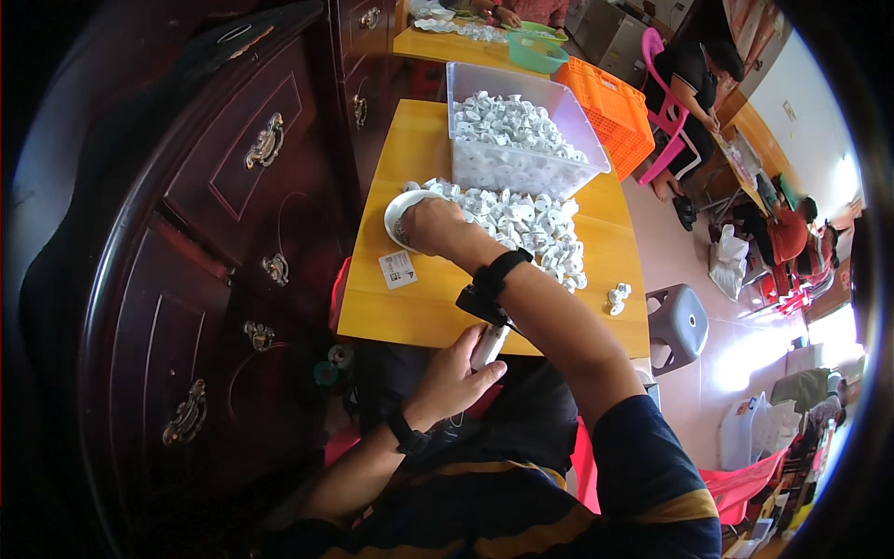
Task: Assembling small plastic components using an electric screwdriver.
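Observation:
My right hand reaches into a small white bowl at the left of the yellow table. Its fingers are curled downward and their tips are hidden; small, dark grainy bits show in the bowl beside them. Nearer to me, at the table's front edge, my left hand is closed around a white plastic piece, partly covered by my right wrist's black strap device. Beyond my right forearm lies a heap of small white plastic parts, loose on the table.
A clear bin of similar parts stands behind the heap. A printed white card lies near the bowl, and a few parts sit at the right. Dark drawers border the left; a grey stool stands right. Other people work farther off.

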Demonstrator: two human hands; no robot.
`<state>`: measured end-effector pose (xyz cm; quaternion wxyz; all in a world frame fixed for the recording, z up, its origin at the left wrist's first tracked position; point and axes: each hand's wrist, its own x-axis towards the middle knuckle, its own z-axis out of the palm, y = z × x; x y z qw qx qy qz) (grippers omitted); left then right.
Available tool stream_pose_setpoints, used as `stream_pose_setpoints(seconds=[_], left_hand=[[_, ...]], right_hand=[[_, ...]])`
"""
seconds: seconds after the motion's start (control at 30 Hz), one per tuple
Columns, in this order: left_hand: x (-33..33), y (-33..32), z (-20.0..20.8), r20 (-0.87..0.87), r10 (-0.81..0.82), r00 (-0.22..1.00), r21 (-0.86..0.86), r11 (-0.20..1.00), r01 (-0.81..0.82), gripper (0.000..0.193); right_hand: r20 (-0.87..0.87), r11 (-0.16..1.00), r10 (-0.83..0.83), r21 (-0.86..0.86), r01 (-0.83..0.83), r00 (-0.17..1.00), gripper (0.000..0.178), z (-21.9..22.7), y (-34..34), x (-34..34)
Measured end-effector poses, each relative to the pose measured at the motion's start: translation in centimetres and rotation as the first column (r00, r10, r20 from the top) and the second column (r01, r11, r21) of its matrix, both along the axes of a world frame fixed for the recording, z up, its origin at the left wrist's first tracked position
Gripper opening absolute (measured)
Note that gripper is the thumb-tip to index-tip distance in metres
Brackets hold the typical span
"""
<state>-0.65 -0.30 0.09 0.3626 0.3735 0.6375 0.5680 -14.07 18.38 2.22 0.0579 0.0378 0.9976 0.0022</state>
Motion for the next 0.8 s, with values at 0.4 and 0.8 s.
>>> stream_pose_setpoints(seconds=[0.4,0.8], left_hand=[[0.0,-0.1,-0.5,0.038,-0.008,0.999,-0.068,0.998,0.01,0.059],[-0.2,-0.3,0.6,0.202,-0.014,0.979,-0.155,0.987,0.046,0.06]], right_hand=[[0.023,0.987,-0.103,-0.121,0.105,0.994,0.031,0.9,0.4,0.5],[-0.366,0.686,-0.251,-0.721,-0.102,0.896,0.012,2.4,3.3,5.9]])
